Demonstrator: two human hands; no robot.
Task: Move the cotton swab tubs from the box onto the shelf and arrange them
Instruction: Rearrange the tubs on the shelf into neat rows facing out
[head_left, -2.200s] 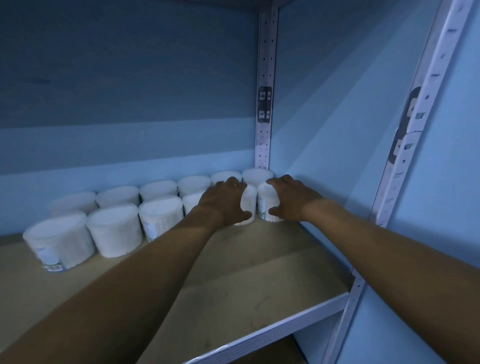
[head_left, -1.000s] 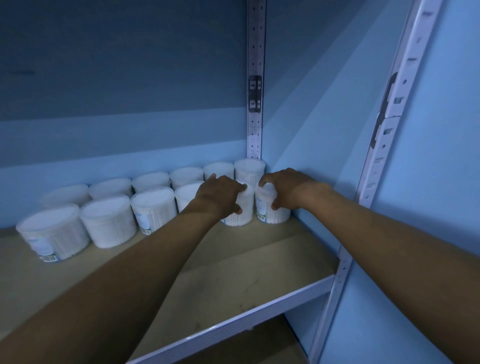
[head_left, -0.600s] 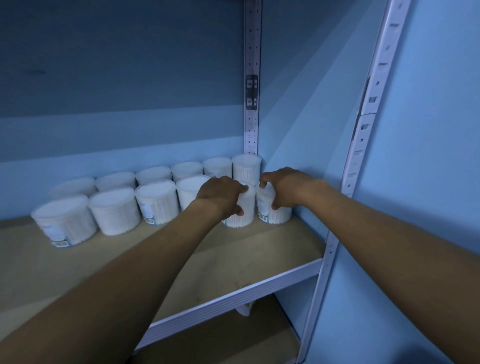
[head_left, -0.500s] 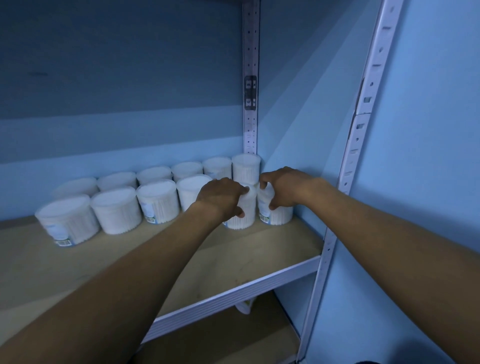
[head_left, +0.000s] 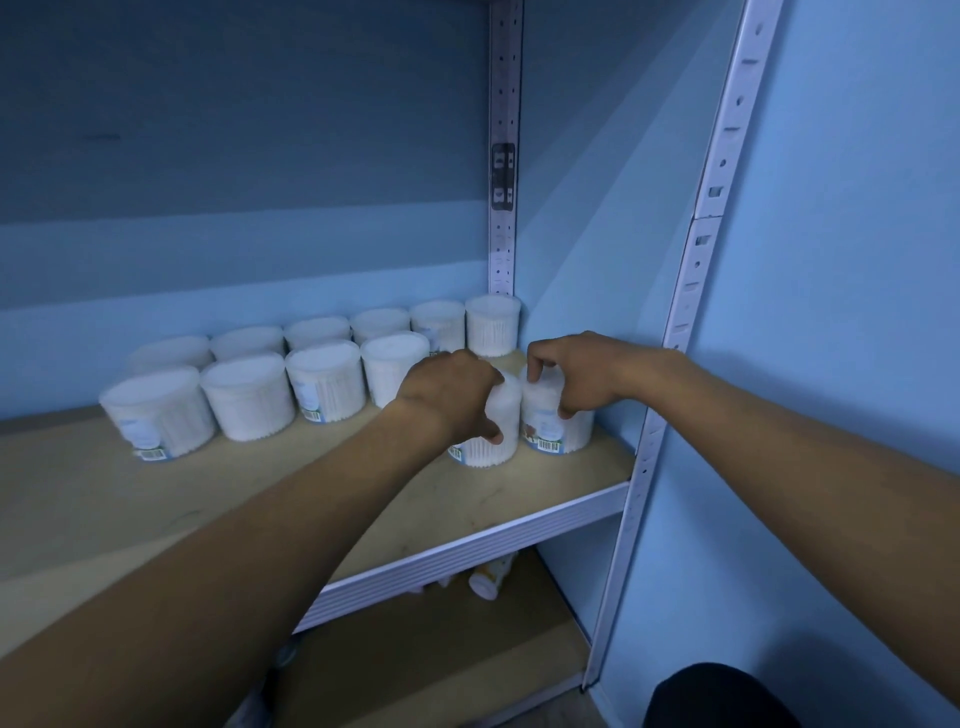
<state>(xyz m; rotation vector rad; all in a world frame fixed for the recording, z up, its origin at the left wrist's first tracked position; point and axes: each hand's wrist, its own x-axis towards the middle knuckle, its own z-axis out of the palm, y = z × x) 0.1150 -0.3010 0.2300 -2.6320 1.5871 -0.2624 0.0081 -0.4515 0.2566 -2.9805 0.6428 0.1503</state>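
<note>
Squaring up the front row is the step you are on, judging by both hands sitting on the last two tubs at the shelf's (head_left: 519, 499) right end. Well to the left of your fingers stand two rows of white cotton swab tubs (head_left: 244, 397), lids on, upright and touching, some with a barcode label low on the side. Your left hand (head_left: 449, 395) curls over the top of the left tub (head_left: 493, 436), thumb pressed down its front wall. Just beside it, touching, is the right tub (head_left: 550, 423), which your right hand (head_left: 582, 376) grips from above with bent fingers and thumb. Both tubs stand slightly forward of the row, so next you would likely slide them back and leftwards until they line up, then let go. They look light and smooth-sided, so push low to avoid tipping. No box is in sight.
</note>
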